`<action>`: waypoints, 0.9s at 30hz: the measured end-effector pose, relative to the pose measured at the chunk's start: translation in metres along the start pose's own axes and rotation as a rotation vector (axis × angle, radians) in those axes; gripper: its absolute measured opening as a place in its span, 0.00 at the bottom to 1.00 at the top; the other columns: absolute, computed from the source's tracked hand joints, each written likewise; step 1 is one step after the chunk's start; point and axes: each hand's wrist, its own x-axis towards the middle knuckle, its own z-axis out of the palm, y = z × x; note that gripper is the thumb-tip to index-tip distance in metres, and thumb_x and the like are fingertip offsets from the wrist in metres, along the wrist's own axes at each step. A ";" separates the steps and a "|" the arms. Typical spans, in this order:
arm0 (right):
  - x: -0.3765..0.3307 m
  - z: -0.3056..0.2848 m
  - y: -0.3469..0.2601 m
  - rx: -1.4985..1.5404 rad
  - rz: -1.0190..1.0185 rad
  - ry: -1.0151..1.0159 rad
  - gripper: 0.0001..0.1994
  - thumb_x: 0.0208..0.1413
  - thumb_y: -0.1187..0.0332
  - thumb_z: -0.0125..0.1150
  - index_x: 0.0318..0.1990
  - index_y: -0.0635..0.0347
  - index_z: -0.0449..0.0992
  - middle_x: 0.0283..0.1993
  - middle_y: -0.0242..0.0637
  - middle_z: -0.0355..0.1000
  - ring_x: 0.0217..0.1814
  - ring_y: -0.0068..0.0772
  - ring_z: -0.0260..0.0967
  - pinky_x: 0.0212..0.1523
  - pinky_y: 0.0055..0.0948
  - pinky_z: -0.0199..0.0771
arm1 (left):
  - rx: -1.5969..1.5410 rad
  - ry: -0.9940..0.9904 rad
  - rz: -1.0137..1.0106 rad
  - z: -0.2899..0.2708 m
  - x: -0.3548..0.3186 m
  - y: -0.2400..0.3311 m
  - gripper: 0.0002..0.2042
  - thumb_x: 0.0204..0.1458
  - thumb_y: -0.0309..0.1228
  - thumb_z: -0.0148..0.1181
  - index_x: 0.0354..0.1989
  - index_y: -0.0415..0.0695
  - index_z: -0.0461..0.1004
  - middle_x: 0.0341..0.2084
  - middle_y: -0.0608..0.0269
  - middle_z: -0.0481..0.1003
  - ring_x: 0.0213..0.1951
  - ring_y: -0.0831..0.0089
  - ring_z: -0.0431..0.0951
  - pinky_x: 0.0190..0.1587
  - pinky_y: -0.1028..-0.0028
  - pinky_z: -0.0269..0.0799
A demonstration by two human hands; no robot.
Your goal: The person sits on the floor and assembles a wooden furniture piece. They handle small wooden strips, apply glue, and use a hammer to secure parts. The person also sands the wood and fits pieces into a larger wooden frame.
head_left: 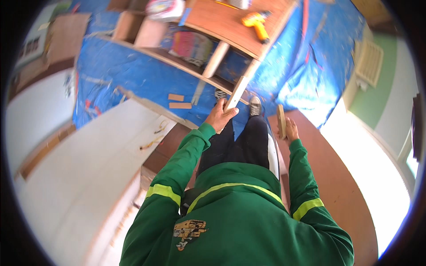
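My left hand point(218, 117) grips a narrow pale wooden strip point(236, 92) that points up and away, toward a brown shelf unit point(208, 71) lying on the floor ahead. My right hand point(290, 131) holds a short wooden board point(281, 120) on edge at my right side. Both arms are in green sleeves with yellow bands. My dark trousers and grey shoes point(254, 105) show between the hands.
A blue tarp point(133, 75) covers the floor. A yellow cordless drill point(257, 24) lies on the shelf unit's top panel. Two small wood pieces point(178, 101) lie on the tarp. A large white panel point(88, 159) is at my left, a brown panel point(337, 177) at my right.
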 end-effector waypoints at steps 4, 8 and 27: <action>0.017 -0.017 -0.010 -0.279 0.002 0.038 0.23 0.68 0.46 0.52 0.54 0.57 0.69 0.40 0.44 0.72 0.32 0.45 0.76 0.21 0.42 0.77 | -0.366 0.211 -0.128 -0.029 -0.078 0.022 0.22 0.59 0.38 0.68 0.51 0.39 0.64 0.30 0.60 0.75 0.24 0.79 0.78 0.22 0.77 0.72; 0.098 -0.094 0.019 -0.458 0.026 -0.141 0.16 0.67 0.57 0.53 0.50 0.61 0.72 0.41 0.47 0.73 0.37 0.49 0.76 0.24 0.52 0.80 | -0.252 0.427 -0.138 -0.031 -0.171 0.008 0.27 0.58 0.44 0.67 0.54 0.39 0.63 0.28 0.57 0.76 0.23 0.72 0.77 0.25 0.67 0.73; -0.037 0.073 -0.042 -1.184 0.103 -0.372 0.28 0.63 0.45 0.64 0.58 0.58 0.70 0.35 0.42 0.71 0.27 0.42 0.74 0.23 0.44 0.77 | -1.030 0.871 -0.226 0.108 -0.420 -0.197 0.26 0.67 0.53 0.48 0.60 0.42 0.69 0.30 0.62 0.72 0.28 0.73 0.75 0.31 0.71 0.73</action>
